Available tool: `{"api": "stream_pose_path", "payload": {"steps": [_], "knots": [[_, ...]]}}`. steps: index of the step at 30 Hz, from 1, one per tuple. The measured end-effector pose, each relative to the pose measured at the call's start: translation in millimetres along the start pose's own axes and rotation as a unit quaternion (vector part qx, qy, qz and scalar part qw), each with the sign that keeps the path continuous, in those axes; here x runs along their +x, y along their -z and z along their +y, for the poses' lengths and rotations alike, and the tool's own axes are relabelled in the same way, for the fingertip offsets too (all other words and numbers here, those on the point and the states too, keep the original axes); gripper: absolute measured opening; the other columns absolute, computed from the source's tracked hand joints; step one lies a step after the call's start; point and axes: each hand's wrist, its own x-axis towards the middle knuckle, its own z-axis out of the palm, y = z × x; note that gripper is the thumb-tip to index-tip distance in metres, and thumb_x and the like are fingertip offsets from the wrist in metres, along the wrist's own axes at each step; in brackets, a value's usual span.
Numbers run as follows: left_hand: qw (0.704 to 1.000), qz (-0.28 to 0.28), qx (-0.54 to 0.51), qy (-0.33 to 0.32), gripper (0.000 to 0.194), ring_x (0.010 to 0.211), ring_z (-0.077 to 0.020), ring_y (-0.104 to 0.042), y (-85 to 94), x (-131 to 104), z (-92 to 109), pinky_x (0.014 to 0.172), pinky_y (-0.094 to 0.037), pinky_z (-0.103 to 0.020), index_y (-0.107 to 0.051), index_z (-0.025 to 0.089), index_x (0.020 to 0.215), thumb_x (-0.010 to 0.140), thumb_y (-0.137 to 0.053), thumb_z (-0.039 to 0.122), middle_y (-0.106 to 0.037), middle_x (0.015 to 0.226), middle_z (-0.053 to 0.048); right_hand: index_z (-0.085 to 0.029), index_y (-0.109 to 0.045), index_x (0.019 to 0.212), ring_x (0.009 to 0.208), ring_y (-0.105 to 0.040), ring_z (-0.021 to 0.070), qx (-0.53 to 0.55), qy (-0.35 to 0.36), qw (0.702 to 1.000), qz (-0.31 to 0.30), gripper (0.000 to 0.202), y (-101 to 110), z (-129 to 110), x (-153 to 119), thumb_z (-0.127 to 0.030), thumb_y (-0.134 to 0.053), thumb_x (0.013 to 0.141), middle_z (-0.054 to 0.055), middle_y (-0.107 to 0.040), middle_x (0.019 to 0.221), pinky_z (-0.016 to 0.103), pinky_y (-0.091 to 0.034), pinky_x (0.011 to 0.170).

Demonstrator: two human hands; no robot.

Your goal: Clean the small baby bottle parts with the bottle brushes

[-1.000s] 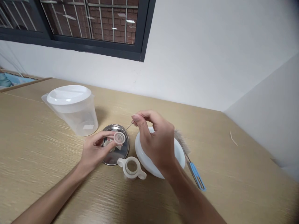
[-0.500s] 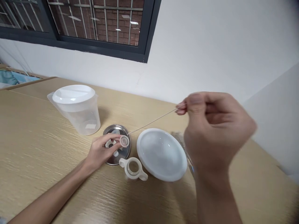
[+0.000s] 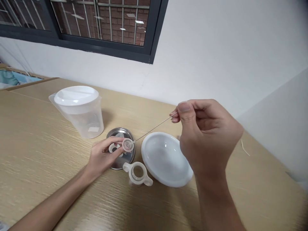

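Between thumb and fingers, my left hand [image 3: 103,157] pinches a small round translucent part [image 3: 127,145] above a metal dish [image 3: 120,164] holding several small white pieces. My right hand [image 3: 207,138] is closed on a thin rod [image 3: 154,128], raised over the right side of a white bowl [image 3: 166,160]. The rod slants down to the left, and its lower end meets the face of the round part; whether it goes inside cannot be made out. A translucent ring with two side handles [image 3: 138,173] lies between the dish and the bowl.
A clear plastic pitcher with a white lid [image 3: 84,118] stands behind my left hand. A thin pale strip [image 3: 244,148] lies on the wooden table [image 3: 36,141] at the right. The wall [image 3: 204,57] and a barred window rise behind the table.
My right hand has moved left and slightly down, bringing the rod's lower end onto the face of the round part. The pale strip at the right has come into view. My left hand has barely moved.
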Motion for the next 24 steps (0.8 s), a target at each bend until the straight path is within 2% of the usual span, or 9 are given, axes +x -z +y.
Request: {"api": "stream_pose_path", "payload": {"steps": [6,17,24], "knots": [[1.0,-0.003,0.005,0.004,0.015,0.071,-0.0142,-0.074,0.8,0.0,-0.5,0.068,-0.06,-0.022,-0.079,0.023,0.097,0.082,-0.079,0.019,-0.082,0.088,-0.001,-0.019,-0.066,0.08,0.063,-0.068,0.01,0.009,-0.008,1.0,0.001,0.014,-5.8,-1.6,-3.8,-0.017,-0.066,0.094,-0.004,-0.069,0.07,0.024,-0.058,0.06],[0.999,-0.017,0.011,0.041,0.013,0.069,-0.0151,-0.075,-1.5,0.7,2.6,0.067,-0.061,-0.022,-0.08,0.022,0.093,0.08,-0.079,0.021,-0.083,0.086,-0.001,-0.019,-0.065,0.083,0.069,-0.067,0.0086,0.07,-0.022,0.989,-0.126,0.013,-44.8,7.5,-41.6,-0.018,-0.062,0.095,-0.003,-0.071,0.075,0.022,-0.053,0.065],[0.997,0.022,-0.015,0.073,0.014,0.073,-0.0155,-0.075,-0.5,3.4,-3.4,0.069,-0.06,-0.023,-0.08,0.023,0.091,0.077,-0.083,0.023,-0.082,0.087,-0.002,-0.02,-0.066,0.082,0.071,-0.068,0.0107,0.059,-0.022,0.985,-0.161,0.014,-48.6,11.4,-45.8,-0.018,-0.063,0.095,-0.002,-0.073,0.076,0.024,-0.053,0.068]]}}
